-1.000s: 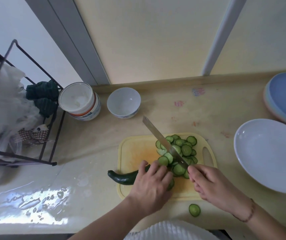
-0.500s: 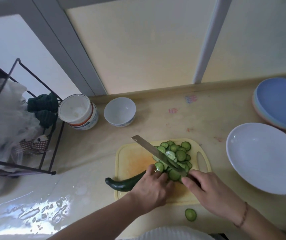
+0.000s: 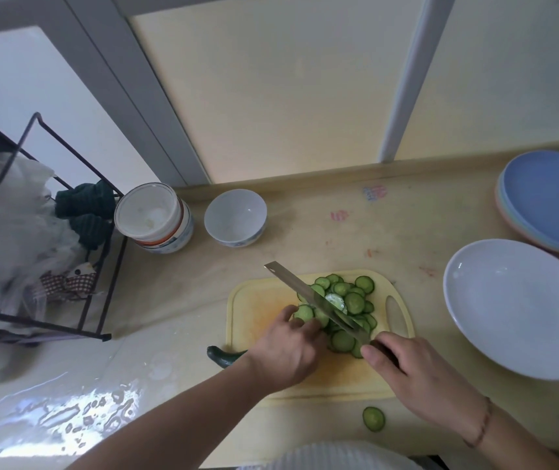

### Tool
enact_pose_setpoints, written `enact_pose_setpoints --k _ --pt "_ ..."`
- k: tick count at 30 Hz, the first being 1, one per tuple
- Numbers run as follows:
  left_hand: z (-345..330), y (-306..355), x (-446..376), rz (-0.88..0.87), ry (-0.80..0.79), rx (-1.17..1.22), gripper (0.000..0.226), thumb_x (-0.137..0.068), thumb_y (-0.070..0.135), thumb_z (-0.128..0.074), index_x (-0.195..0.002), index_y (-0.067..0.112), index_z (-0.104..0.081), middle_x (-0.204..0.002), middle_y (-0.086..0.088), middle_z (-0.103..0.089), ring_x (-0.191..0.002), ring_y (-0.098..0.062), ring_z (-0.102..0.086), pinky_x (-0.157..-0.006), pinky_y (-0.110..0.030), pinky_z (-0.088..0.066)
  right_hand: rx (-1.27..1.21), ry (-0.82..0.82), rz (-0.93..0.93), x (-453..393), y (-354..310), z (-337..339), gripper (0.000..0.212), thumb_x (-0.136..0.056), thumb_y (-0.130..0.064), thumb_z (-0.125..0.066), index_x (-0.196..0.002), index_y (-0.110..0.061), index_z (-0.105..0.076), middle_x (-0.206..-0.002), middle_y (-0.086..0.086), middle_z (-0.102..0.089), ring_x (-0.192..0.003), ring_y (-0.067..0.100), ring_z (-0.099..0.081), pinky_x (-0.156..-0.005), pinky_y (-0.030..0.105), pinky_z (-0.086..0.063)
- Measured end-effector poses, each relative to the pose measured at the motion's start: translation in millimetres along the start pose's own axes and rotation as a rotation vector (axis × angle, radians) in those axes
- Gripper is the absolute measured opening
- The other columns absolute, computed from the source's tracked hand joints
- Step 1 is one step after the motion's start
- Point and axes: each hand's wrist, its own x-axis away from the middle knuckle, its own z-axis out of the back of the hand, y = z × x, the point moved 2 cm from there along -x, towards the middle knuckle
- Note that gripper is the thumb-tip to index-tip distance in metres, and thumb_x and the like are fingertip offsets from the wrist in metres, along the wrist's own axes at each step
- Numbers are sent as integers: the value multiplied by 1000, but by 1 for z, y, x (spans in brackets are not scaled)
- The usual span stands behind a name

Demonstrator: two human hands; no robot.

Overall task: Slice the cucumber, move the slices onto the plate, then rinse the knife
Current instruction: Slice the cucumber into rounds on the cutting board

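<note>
A pale yellow counter (image 3: 322,232) meets cream wall panels (image 3: 288,96) with grey frames (image 3: 403,79); daylight glares lower left

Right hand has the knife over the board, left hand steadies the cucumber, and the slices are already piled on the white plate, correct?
Not quite: the head view shows the slices piled on the yellow cutting board; the white plate holds none. The right hand has the knife, and the left hand steadies the cucumber.

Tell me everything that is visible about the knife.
The knife has a long, flat, shiny metal blade with a squared tip. It lies slanted over the pile of cucumber slices on the yellow cutting board, tip pointing up-left. One slice clings to the blade. The right hand grips its dark handle, mostly hidden.
</note>
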Motion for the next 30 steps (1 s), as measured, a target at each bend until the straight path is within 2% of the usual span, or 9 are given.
enact_pose_setpoints --k 5,9,12,15,18,20,22,24,30 --pt "0 -16 1 236 152 268 15 -86 20 -58 -83 13 -71 -73 -3 -64 -59 -25 -58 -82 -35 -55 -4 19 -6 -1 -3 -1 63 -83 -80 -27 -66 -21 -45 -50 -1 -44 -46 11 -43 -47 31 -38" --pt "-11 -43 2 498 192 454 29 -95 25 -47 -89 13 -73 -78 -3 -65 -66 -27 -58 -72 -41 -51 23 32 6 -2 -7 0 57 -84 -78 -27 -66 -26 -42 -48 -4 -43 -44 11 -43 -47 34 -40" --pt "-9 -54 6 582 236 517 10 -90 16 -63 -84 14 -71 -78 -3 -64 -66 -28 -57 -65 -39 -52 92 18 7 -5 -10 -1 53 -84 -78 -25 -67 -30 -41 -49 -4 -45 -45 12 -46 -46 30 -41" --pt "-1 -59 24 844 338 601 12 -88 9 -67 -78 15 -64 -80 0 -61 -73 -27 -59 -64 -34 -49 227 10 18 -7 -16 -2 48 -84 -75 -22 -68 -32 -36 -51 -5 -46 -46 11 -48 -43 20 -35" --pt "10 -49 63 1186 682 709 9 -92 13 -60 -84 15 -65 -82 4 -60 -78 -20 -56 -71 -43 -50 361 6 42 -12 -23 -3 51 -83 -76 -12 -73 -32 -36 -57 -8 -47 -50 4 -47 -43 20 -32" --pt "27 -32 75 1080 878 665 13 -92 19 -56 -84 13 -64 -83 6 -59 -79 -20 -54 -71 -43 -48 432 -7 69 -17 -29 -7 60 -80 -78 -5 -80 -30 -40 -60 -9 -48 -53 3 -47 -43 19 -31" --pt "42 -21 65 753 779 541 16 -90 25 -61 -82 14 -68 -83 10 -59 -77 -19 -54 -71 -36 -44 496 -35 88 -22 -36 -12 60 -80 -77 -5 -84 -29 -41 -62 -9 -48 -53 3 -47 -44 18 -35" --pt "48 -21 46 584 555 387 18 -87 39 -67 -82 23 -73 -80 13 -63 -76 -18 -54 -72 -34 -42 536 -49 92 -26 -42 -16 56 -85 -75 -10 -87 -29 -41 -66 -7 -52 -57 4 -54 -49 20 -47" --pt "58 -37 9 597 126 306 31 -80 61 -65 -91 34 -77 -90 14 -69 -88 -18 -55 -82 -38 -42 613 -78 139 -35 -53 -22 51 -89 -72 -13 -89 -28 -37 -69 -9 -52 -58 10 -55 -52 24 -49"
